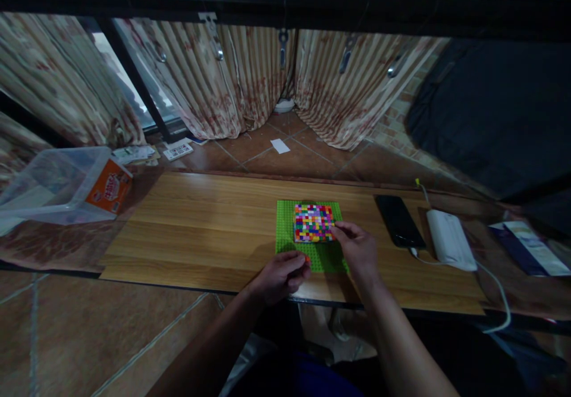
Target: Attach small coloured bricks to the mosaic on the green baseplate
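A green studded baseplate (285, 224) lies on the wooden board, with a rectangular block of small multicoloured toy bricks (313, 222) built up on it. My right hand (357, 247) has its thumb and forefinger pinched together at the block's right edge; anything between the fingertips is too small to make out. Near the baseplate's lower left corner, my left hand (282, 275) is closed, and a small orange-red toy brick (307, 259) shows at its fingertips.
Right of the baseplate lie a black phone (398, 221) and a white power bank (451, 240), joined by a cable. A clear plastic bin (57, 186) with an orange label stands at the left. A dark horizontal bar (285, 7) crosses above, before striped curtains (250, 81).
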The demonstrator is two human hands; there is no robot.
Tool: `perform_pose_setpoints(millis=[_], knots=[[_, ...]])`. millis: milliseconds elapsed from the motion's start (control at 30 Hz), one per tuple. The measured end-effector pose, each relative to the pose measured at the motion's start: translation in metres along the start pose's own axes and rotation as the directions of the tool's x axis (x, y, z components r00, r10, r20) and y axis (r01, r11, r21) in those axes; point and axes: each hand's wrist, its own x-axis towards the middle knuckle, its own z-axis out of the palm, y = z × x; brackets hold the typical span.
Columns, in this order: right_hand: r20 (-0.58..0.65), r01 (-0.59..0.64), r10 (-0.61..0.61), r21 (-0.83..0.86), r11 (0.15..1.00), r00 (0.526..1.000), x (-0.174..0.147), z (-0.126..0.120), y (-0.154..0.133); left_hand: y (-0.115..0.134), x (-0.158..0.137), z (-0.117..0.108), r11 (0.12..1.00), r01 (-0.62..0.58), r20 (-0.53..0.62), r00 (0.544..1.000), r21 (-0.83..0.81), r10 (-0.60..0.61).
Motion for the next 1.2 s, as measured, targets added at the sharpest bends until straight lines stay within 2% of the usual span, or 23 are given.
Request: perform_pose_setpoints(millis=[167, 267, 600, 667, 767, 867, 933, 1033, 1200], knots=[[0.017, -0.173, 0.172, 0.120, 0.978, 0.985, 0.000, 0.001, -0.009, 0.000, 0.000, -0.001, 1.000, 0.007, 0.013, 1.000, -0.005, -0.007], [0.031, -0.227, 0.225, 0.167, 0.960, 0.974, 0.000, 0.002, -0.013, 0.000, 0.001, -0.001, 1.000, 0.014, 0.003, 1.000, -0.003, -0.014], [0.019, -0.196, 0.196, 0.161, 0.967, 0.980, 0.000, 0.005, -0.011, -0.002, -0.001, 0.003, 1.000, -0.005, -0.063, 0.998, 0.024, 0.007], [-0.007, -0.149, 0.152, 0.156, 0.976, 0.988, -0.007, 0.003, -0.007, -0.002, -0.001, 0.003, 0.999, -0.016, -0.068, 0.998, 0.030, 0.018], [0.001, 0.009, -0.009, 0.098, 0.995, 1.000, -0.027, -0.002, -0.004, -0.003, 0.000, 0.002, 0.998, -0.033, -0.059, 0.998, 0.047, 0.036], [0.148, 0.153, -0.150, -0.006, 0.988, 0.977, -0.052, -0.008, -0.007, -0.003, 0.001, 0.001, 0.996, -0.045, -0.038, 0.998, 0.075, 0.048], [0.288, 0.233, -0.204, -0.068, 0.970, 0.936, -0.064, -0.011, -0.011, -0.003, 0.002, 0.001, 0.995, -0.050, -0.034, 0.998, 0.087, 0.053], [0.427, 0.313, -0.240, -0.109, 0.943, 0.872, -0.074, -0.011, -0.016, -0.002, 0.002, 0.002, 0.994, -0.056, -0.030, 0.998, 0.094, 0.059], [0.433, 0.309, -0.245, -0.082, 0.948, 0.867, -0.078, -0.007, -0.018, -0.002, 0.000, 0.002, 0.994, -0.047, -0.016, 0.999, 0.098, 0.049]])
